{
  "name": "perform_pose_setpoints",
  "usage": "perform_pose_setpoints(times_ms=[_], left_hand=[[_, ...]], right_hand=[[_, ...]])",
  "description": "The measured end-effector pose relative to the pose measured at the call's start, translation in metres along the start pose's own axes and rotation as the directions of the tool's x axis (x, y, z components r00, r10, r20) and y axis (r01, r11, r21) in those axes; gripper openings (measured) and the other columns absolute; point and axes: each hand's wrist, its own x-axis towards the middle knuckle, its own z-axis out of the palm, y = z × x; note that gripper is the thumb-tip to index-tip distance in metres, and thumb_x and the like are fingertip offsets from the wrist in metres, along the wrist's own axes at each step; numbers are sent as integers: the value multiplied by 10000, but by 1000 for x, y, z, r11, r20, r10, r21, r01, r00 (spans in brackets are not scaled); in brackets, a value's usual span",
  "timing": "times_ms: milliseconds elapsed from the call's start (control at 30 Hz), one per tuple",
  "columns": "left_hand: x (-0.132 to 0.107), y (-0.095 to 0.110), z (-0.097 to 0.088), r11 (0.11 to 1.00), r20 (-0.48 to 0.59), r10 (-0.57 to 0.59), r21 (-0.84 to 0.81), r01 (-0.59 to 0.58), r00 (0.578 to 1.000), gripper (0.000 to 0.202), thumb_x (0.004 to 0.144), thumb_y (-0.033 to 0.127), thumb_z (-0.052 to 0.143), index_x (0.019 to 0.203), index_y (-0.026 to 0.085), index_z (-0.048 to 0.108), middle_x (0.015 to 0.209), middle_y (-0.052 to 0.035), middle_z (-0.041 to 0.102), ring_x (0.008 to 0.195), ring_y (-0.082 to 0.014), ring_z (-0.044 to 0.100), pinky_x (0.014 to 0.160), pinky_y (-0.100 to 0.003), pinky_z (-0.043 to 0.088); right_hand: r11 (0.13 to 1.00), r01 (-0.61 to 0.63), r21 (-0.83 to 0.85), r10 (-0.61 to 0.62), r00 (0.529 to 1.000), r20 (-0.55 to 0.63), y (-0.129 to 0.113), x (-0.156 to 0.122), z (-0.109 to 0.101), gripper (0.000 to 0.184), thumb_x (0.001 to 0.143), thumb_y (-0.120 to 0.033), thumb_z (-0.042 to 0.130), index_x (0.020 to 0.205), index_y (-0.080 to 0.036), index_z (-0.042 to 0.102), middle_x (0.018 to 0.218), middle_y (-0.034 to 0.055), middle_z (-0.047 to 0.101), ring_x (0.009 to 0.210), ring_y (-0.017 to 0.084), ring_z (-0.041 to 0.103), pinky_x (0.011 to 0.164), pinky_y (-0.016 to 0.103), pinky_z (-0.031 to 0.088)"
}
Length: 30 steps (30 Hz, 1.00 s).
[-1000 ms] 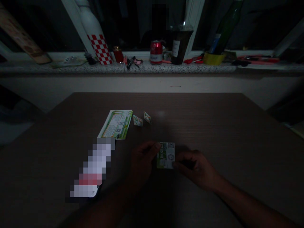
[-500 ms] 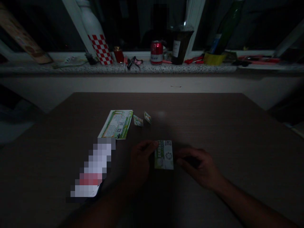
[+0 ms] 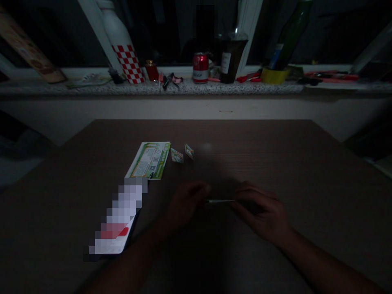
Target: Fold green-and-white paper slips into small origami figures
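Observation:
Both my hands are low over a dark wooden table. Between them I hold a small green-and-white card, tipped so that only its thin edge shows. My left hand pinches its left end and my right hand pinches its right end. A larger green-and-white printed sheet lies flat on the table beyond my left hand, with two small torn pieces just to its right.
A blurred-out flat object lies on the table at my left. A stone window ledge behind carries a red-and-white checked bottle, a red can, a dark bottle, a green bottle and small tools.
The card faced up a second ago; it has tilted until only its edge shows. Both hands stay at its ends, the right one having shifted slightly right.

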Motion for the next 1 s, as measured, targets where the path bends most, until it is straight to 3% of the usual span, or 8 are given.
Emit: perform_pose_setpoints(times_ms=[100,167,233,300,433,500,800,1000], left_hand=[[-3,3,-7,931,-126,338,191,-311,933,331,938,375,433,837,165,669,796,-31,656,760,-162,612,683,-274,470],[-7,4,-7,791,-7,550,325,-518,835,208,871,336,560,952,174,662,929,-52,664,877,-192,620,766,-312,483],[-9,4,-4,660,102,647,422,-621,756,219,791,282,682,982,181,651,947,-57,666,894,-200,620,792,-329,491],[-10,2,0,600,140,689,440,-668,711,69,839,207,629,902,193,654,857,-40,676,823,-176,626,753,-312,502],[-8,-1,2,633,115,663,443,-635,740,52,867,199,604,883,208,653,835,-27,681,797,-163,635,724,-303,514],[-8,-2,2,603,120,681,468,-646,723,43,860,192,606,880,207,641,816,-22,677,781,-162,632,728,-314,516],[-12,6,11,292,205,846,594,-750,491,138,777,109,641,889,176,595,879,-42,673,838,-177,599,778,-352,472],[-13,11,14,264,293,791,630,-731,538,67,797,120,579,831,176,592,893,-46,680,832,-180,587,770,-354,448]], right_hand=[[999,-5,-39,6,999,37,1,2,-2,182,782,-16,648,908,-147,655,798,61,678,747,175,633,674,346,520],[998,-7,-68,11,998,57,1,3,-4,169,787,-22,645,903,-144,659,785,62,675,739,175,623,665,346,512],[997,-3,-83,9,998,66,1,3,-4,158,787,-28,648,894,-143,662,773,63,675,728,173,619,654,344,509],[997,2,-71,2,999,51,1,2,-4,152,782,-34,660,884,-147,662,770,62,679,723,172,624,656,346,514],[999,25,-31,-26,1000,-8,3,1,-3,157,775,-34,669,874,-156,661,769,58,686,722,174,637,655,350,527],[998,46,-33,-46,999,-6,2,2,-3,167,771,-30,667,881,-157,663,771,58,688,718,175,638,644,347,531],[950,242,-198,-235,970,63,-4,5,-1,206,755,-34,680,920,-155,652,778,65,699,722,185,638,649,346,546],[931,274,-241,-242,958,152,-6,3,1,151,788,-69,641,905,-164,653,794,63,691,735,191,627,653,352,544]])
